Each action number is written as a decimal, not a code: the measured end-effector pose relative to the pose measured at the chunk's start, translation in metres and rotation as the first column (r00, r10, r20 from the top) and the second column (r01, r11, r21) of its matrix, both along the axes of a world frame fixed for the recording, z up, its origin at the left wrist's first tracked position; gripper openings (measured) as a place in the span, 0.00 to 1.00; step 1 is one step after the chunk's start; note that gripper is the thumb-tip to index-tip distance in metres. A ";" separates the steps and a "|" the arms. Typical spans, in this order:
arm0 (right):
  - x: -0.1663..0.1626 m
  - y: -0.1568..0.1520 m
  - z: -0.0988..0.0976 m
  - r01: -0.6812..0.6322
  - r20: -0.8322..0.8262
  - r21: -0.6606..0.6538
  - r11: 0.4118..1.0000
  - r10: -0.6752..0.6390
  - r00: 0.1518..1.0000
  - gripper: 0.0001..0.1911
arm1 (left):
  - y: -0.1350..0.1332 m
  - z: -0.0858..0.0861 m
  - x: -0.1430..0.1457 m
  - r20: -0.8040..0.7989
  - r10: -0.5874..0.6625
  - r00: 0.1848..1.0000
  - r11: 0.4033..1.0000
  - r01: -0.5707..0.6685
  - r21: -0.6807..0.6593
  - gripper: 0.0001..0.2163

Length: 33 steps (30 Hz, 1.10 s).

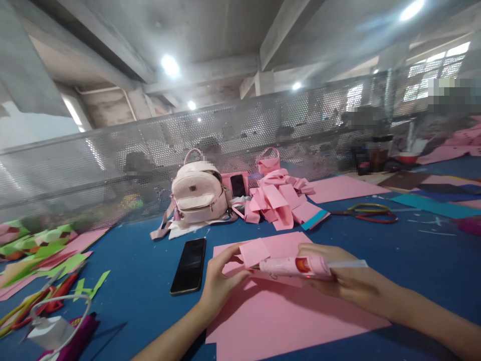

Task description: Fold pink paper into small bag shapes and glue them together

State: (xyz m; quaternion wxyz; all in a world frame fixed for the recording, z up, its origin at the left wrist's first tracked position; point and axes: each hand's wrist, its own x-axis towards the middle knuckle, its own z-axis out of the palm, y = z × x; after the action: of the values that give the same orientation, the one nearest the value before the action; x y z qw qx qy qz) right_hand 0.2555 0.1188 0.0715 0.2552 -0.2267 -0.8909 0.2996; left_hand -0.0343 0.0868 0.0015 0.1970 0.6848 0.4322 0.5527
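At lower centre, the left hand (222, 275) pinches a small pink paper piece (255, 251) between thumb and fingers, and the right hand (347, 283) wraps a pink glue gun (285, 266). Whether the nozzle touches the paper is hard to tell. The pink sheets (300, 321) beneath run off the bottom edge, with bare blue table (428, 271) at lower right.

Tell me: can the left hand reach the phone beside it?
Likely yes: the phone lies close by the left hand with nothing between, though that hand is holding a small pink paper.
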 end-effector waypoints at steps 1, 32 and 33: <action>0.000 -0.001 0.001 -0.003 0.006 0.007 1.000 0.003 1.000 0.18 | 0.000 0.000 0.000 -0.004 -0.003 1.000 1.000 0.003 0.000 0.19; -0.005 -0.003 0.002 0.029 -0.033 0.019 0.999 -0.028 0.999 0.15 | 0.000 0.002 0.000 -0.034 -0.006 0.999 1.000 0.006 0.019 0.19; -0.005 -0.004 0.002 0.034 -0.036 0.018 0.999 -0.033 0.999 0.15 | 0.000 0.002 0.000 -0.036 -0.004 0.999 1.000 0.005 0.018 0.19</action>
State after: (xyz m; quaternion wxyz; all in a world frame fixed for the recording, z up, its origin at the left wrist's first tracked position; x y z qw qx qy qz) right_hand 0.2503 0.1152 0.0739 0.2779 -0.2338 -0.8851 0.2912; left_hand -0.0341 0.0867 0.0032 0.1840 0.6975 0.4290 0.5437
